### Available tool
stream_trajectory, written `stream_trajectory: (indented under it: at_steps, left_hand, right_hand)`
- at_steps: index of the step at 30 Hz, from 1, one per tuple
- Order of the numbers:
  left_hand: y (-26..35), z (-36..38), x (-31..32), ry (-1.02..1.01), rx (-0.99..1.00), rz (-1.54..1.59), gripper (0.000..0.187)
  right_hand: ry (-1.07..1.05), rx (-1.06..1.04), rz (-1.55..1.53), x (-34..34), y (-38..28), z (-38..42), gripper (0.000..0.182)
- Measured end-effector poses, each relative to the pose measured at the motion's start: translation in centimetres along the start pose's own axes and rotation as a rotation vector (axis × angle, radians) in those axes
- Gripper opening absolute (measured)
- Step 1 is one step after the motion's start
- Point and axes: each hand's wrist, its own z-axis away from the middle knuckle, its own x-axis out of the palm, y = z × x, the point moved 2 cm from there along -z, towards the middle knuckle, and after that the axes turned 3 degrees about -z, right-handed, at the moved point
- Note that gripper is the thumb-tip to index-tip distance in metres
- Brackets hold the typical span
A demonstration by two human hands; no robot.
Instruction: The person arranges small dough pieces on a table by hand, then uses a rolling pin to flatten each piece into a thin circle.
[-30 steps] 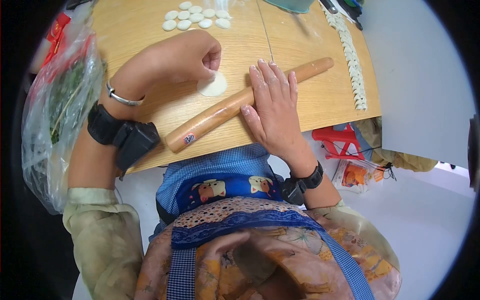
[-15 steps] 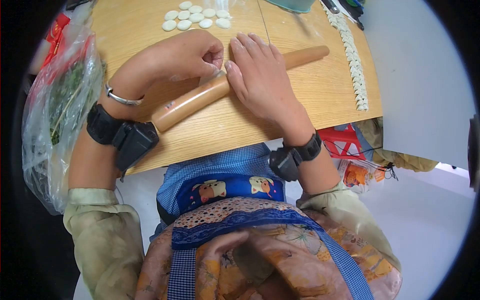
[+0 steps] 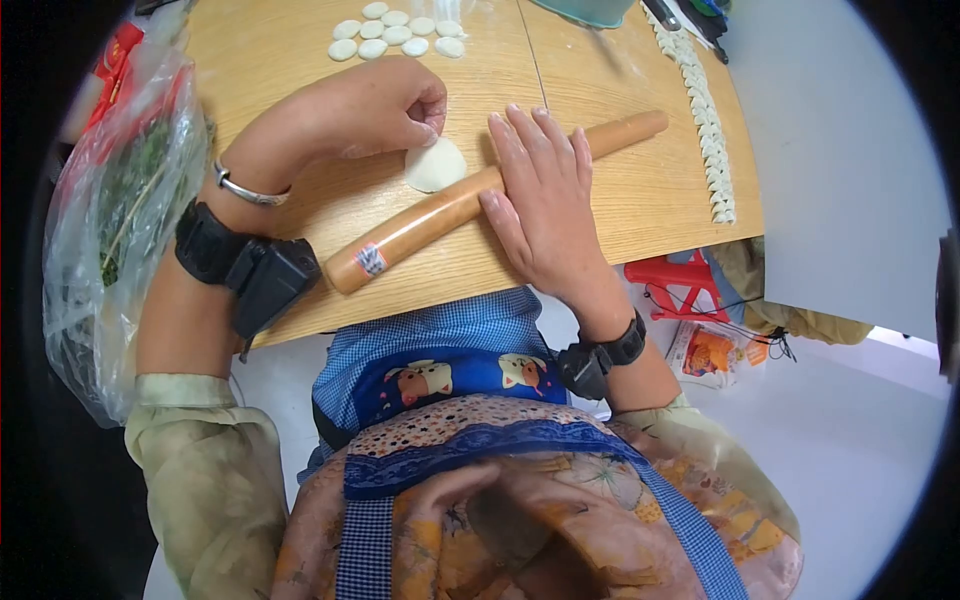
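A thin white round of dough point(image 3: 436, 166) lies on the wooden table point(image 3: 290, 72), just behind a long wooden rolling pin point(image 3: 425, 222). My left hand point(image 3: 405, 105) pinches the upper edge of the dough round between thumb and fingers. Across the middle of the pin rests my right hand point(image 3: 543, 190), palm down with its fingers stretched out. The pin lies diagonally, its labelled end near the table's front edge at the left. Several small flattened dough discs point(image 3: 395, 35) sit at the back, beyond my left hand.
A long row of small overlapping dough pieces point(image 3: 705, 125) runs along the table's right side. A clear plastic bag with greens point(image 3: 125, 220) is at the left. The rim of a teal bowl point(image 3: 590, 12) shows at the back, and a red stool point(image 3: 680, 285) stands below the table.
The rolling pin has moved toward me and slightly right, with my right hand on it. More of the dough round now shows. My left hand has barely moved.
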Motion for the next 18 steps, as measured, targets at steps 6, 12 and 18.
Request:
stream_trajectory:
  at_steps: [6, 12, 18]
  left_hand:
    - [0.1, 0.1, 0.2, 0.046, 0.022, -0.016, 0.011]
    - [0.5, 0.0, 0.9, 0.116, 0.022, -0.074, 0.011]
    - [0.6, -0.1, 1.0, 0.046, 0.090, 0.040, 0.012]
  right_hand:
    - [-0.015, 0.016, 0.002, -0.3, -0.2, 1.3, 0.064]
    - [0.000, 0.006, -0.008, 0.1, -0.2, 0.3, 0.065]
    - [0.018, -0.002, 0.006, 0.2, -0.4, 0.3, 0.065]
